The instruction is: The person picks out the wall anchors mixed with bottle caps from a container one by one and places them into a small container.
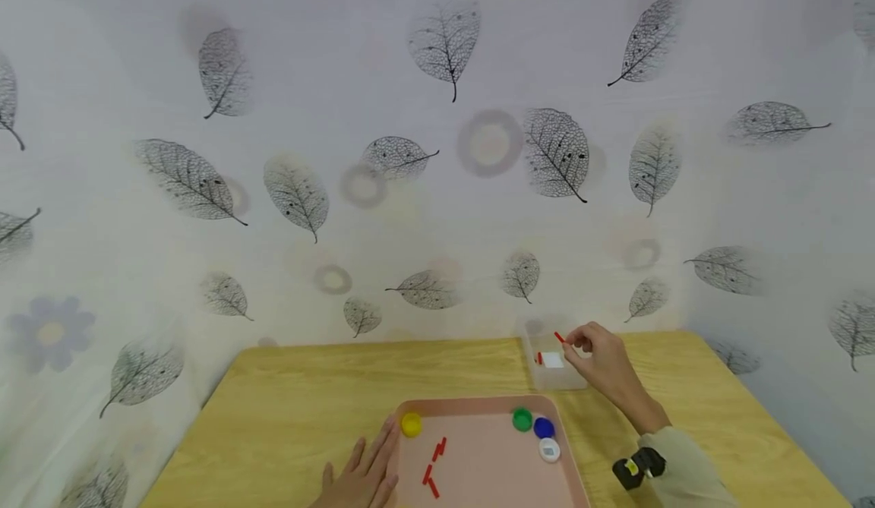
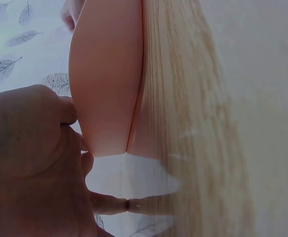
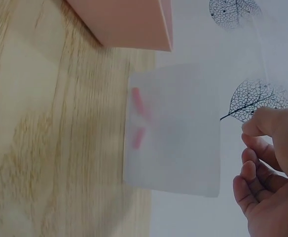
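My right hand (image 1: 601, 360) pinches a small red stick (image 1: 560, 337) between thumb and fingertips, over a translucent plastic box (image 1: 566, 381) at the back right. Inside that box lie another red piece (image 1: 539, 358) and a white square (image 1: 552, 360); in the right wrist view, red pieces (image 3: 138, 101) show blurred through its wall. At the left side of a pink tray (image 1: 478, 403), my left hand (image 1: 362, 471) rests with fingers extended, touching the rim. Several red sticks (image 1: 428, 474) form a crooked line on the tray's left part.
A yellow cap (image 1: 412, 424) sits in the tray's back left corner. Green (image 1: 522, 419), blue (image 1: 544, 427) and white (image 1: 550, 449) round caps cluster at its back right. Beneath everything is a wooden table (image 1: 307, 386), backed by a leaf-patterned cloth (image 1: 424, 227).
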A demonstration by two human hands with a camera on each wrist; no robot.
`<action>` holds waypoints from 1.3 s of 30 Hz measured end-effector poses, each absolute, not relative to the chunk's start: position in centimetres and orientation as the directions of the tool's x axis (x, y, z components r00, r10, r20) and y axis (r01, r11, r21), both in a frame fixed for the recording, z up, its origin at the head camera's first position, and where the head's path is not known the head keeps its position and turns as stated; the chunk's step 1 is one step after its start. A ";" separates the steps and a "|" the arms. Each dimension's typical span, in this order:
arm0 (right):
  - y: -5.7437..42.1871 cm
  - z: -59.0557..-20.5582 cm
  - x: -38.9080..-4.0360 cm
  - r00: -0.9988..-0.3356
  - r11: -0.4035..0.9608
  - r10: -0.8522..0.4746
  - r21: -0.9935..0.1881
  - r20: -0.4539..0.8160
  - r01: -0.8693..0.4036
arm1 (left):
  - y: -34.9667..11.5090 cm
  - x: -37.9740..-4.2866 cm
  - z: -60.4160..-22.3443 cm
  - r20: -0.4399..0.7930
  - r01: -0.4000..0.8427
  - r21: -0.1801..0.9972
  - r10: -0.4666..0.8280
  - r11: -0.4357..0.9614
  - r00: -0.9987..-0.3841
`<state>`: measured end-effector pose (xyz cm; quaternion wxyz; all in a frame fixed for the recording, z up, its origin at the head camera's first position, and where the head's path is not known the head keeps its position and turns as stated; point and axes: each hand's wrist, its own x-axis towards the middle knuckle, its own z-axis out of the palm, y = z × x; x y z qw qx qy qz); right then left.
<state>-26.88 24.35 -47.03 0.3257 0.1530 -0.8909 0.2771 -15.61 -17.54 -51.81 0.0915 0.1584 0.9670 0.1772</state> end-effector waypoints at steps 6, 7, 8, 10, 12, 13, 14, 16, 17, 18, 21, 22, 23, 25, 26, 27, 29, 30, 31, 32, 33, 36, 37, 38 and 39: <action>24.3 -47.6 -27.5 -0.781 0.808 -0.082 -0.418 0.619 -0.416 | -17.6 -15.6 -51.6 -0.112 0.283 0.359 0.342 0.889 -0.933; 24.3 -47.6 -27.6 -0.786 0.809 -0.085 -0.418 0.612 -0.413 | -17.6 -15.6 -51.5 -0.110 0.285 0.360 0.343 0.888 -0.933; 24.3 -47.7 -27.6 -0.792 0.812 -0.087 -0.417 0.604 -0.408 | -17.6 -15.6 -51.4 -0.109 0.285 0.361 0.344 0.888 -0.933; 24.2 -47.8 -27.8 -0.801 0.815 -0.091 -0.418 0.592 -0.402 | -17.6 -15.5 -51.4 -0.106 0.285 0.362 0.343 0.887 -0.933; 24.2 -47.9 -27.9 -0.803 0.821 -0.090 -0.412 0.589 -0.394 | -17.6 -15.5 -51.4 -0.096 0.284 0.369 0.341 0.885 -0.935; 24.2 -48.0 -28.0 -0.803 0.822 -0.088 -0.413 0.590 -0.393 | -17.5 -15.4 -51.4 -0.092 0.284 0.370 0.339 0.885 -0.936; 24.2 -48.0 -28.0 -0.801 0.822 -0.088 -0.411 0.592 -0.394 | -17.5 -15.4 -51.4 -0.087 0.283 0.370 0.337 0.885 -0.937; 24.1 -48.0 -28.2 -0.795 0.821 -0.091 -0.406 0.600 -0.401 | -17.4 -15.3 -51.5 -0.080 0.278 0.373 0.329 0.885 -0.941; 24.1 -48.1 -28.2 -0.792 0.822 -0.093 -0.403 0.604 -0.403 | -17.4 -15.3 -51.6 -0.079 0.276 0.372 0.326 0.886 -0.942; 24.1 -48.1 -28.2 -0.788 0.821 -0.095 -0.400 0.608 -0.407 | -17.4 -15.4 -51.6 -0.080 0.275 0.370 0.325 0.888 -0.942; 24.1 -48.2 -28.2 -0.784 0.820 -0.098 -0.396 0.612 -0.412 | -17.4 -15.4 -51.6 -0.086 0.274 0.365 0.325 0.890 -0.942; 24.1 -48.2 -28.2 -0.784 0.820 -0.098 -0.397 0.612 -0.412 | -17.4 -15.4 -51.6 -0.090 0.275 0.363 0.328 0.890 -0.940; 24.1 -48.2 -28.2 -0.785 0.821 -0.096 -0.397 0.611 -0.410 | -17.5 -15.5 -51.6 -0.094 0.278 0.362 0.331 0.890 -0.939; 24.1 -48.2 -28.1 -0.789 0.820 -0.095 -0.401 0.607 -0.407 | -17.5 -15.5 -51.6 -0.104 0.279 0.359 0.335 0.891 -0.937; 24.1 -48.2 -28.1 -0.791 0.821 -0.094 -0.402 0.604 -0.405 | -17.5 -15.5 -51.5 -0.106 0.280 0.360 0.337 0.890 -0.936; 24.1 -48.2 -28.2 -0.792 0.822 -0.093 -0.403 0.603 -0.403 | -17.5 -15.5 -51.5 -0.108 0.279 0.362 0.338 0.889 -0.935; 24.1 -48.1 -28.2 -0.792 0.824 -0.093 -0.400 0.603 -0.401 | -17.6 -15.5 -51.5 -0.110 0.281 0.363 0.340 0.889 -0.934; 24.1 -48.1 -28.2 -0.793 0.824 -0.094 -0.400 0.602 -0.401 | -17.6 -15.6 -51.5 -0.109 0.280 0.363 0.339 0.889 -0.934; 24.1 -48.1 -28.3 -0.793 0.825 -0.093 -0.400 0.602 -0.401 | -17.6 -15.6 -51.5 -0.106 0.281 0.366 0.340 0.887 -0.934; 24.1 -48.1 -28.3 -0.794 0.826 -0.093 -0.399 0.600 -0.398 | -17.5 -15.6 -51.5 -0.108 0.280 0.367 0.340 0.887 -0.934; 24.1 -48.1 -28.3 -0.796 0.827 -0.093 -0.399 0.599 -0.397 | -17.5 -15.6 -51.5 -0.107 0.281 0.367 0.341 0.887 -0.934; 24.2 -48.1 -28.2 -0.801 0.828 -0.092 -0.401 0.592 -0.391 | -17.5 -15.5 -51.5 -0.110 0.278 0.362 0.337 0.890 -0.935; 24.2 -48.1 -28.1 -0.802 0.828 -0.090 -0.404 0.590 -0.390 | -17.5 -15.5 -51.5 -0.111 0.278 0.359 0.337 0.891 -0.935; 24.2 -48.1 -28.1 -0.802 0.828 -0.089 -0.404 0.591 -0.390 | -17.5 -15.5 -51.5 -0.113 0.278 0.358 0.337 0.891 -0.935; 24.2 -48.1 -28.0 -0.799 0.827 -0.086 -0.405 0.595 -0.390 | -17.5 -15.5 -51.5 -0.111 0.281 0.358 0.339 0.891 -0.934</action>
